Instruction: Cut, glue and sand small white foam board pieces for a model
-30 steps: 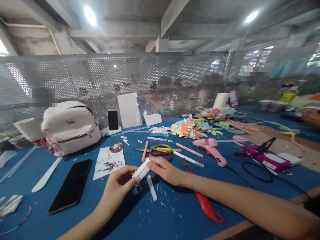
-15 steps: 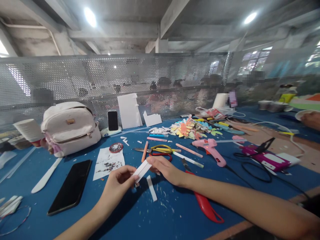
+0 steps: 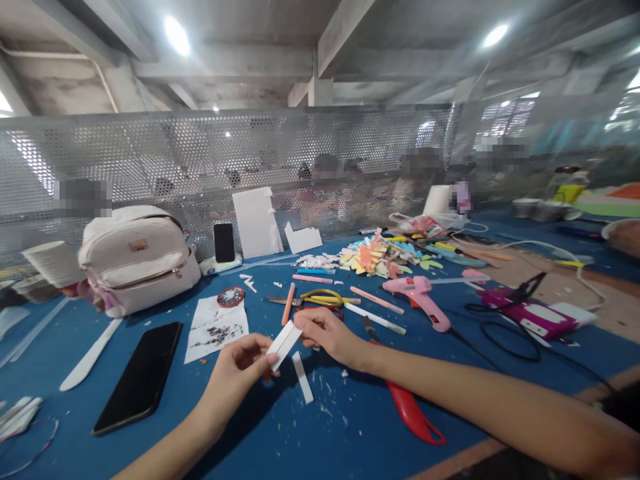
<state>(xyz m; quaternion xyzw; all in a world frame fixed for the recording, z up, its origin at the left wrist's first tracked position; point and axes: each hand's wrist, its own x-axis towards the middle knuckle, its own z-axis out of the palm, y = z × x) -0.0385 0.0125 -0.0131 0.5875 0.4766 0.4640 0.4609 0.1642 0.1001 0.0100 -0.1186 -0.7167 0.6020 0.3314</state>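
Observation:
A small white folded strip [image 3: 284, 345], looking like card or foam board, is held up above the blue table. My left hand [image 3: 250, 361] pinches its lower left end between thumb and fingers. At its upper right end, the fingertips of my right hand [image 3: 325, 337] grip the same piece. Just below lies a loose white strip [image 3: 303, 379] among tiny scraps. Beyond my hands are yellow-handled scissors [image 3: 320, 297], an orange stick [image 3: 289, 304] and a red-handled tool [image 3: 413, 417], partly hidden under my right forearm.
A black phone [image 3: 140, 380] and a white backpack [image 3: 140, 260] are on the left. Paper with dark bits [image 3: 215, 330] lies nearer. To the right are a pink glue gun [image 3: 420, 297], a purple device [image 3: 530, 317] with cables and a colourful scrap pile [image 3: 375, 257].
My right fingers have shifted slightly on the upper end of the white strip, and the strip has turned a little. The whole view has moved slightly; other objects stay put.

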